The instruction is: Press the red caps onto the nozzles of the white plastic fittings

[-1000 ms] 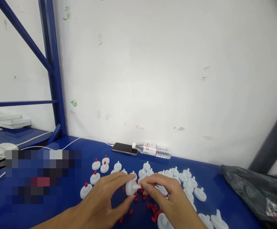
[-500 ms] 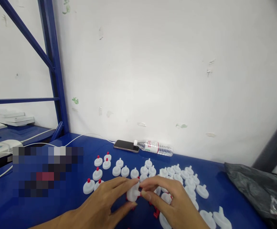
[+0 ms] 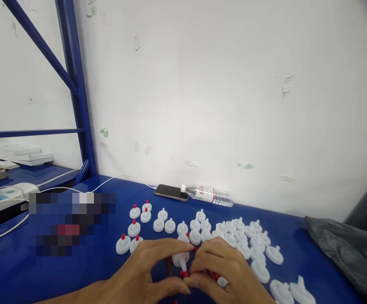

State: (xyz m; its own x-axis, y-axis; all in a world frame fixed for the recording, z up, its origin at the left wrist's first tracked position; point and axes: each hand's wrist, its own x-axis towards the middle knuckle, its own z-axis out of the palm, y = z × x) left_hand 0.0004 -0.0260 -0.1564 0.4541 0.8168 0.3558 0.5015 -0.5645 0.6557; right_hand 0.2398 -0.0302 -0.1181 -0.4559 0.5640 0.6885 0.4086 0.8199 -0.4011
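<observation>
Between the thumb and fingers of my left hand point(image 3: 139, 270) is a white plastic nozzle cap point(image 3: 179, 258), its round base held and its spout tilted down toward me. My right hand point(image 3: 230, 270) pinches a small red tip cap point(image 3: 185, 274) at the end of that spout. How far the red piece sits on the spout is hard to see. Loose red tip caps point(image 3: 213, 275) lie under and beside my right hand, partly hidden by it. White nozzle caps without red tips point(image 3: 257, 255) spread over the table to the right.
Several white caps with red tips point(image 3: 123, 244) stand at the left on the blue table point(image 3: 88, 266). Along the wall lie a phone point(image 3: 171, 192) on a cable and a water bottle point(image 3: 207, 194). A dark plastic bag point(image 3: 338, 249) is at right, a power strip point(image 3: 9, 196) at left.
The held nozzle cap has turned so its spout points down toward me instead of right. Both hands have shifted with it, and my right fingers have curled in closer. The view has shifted slightly.
</observation>
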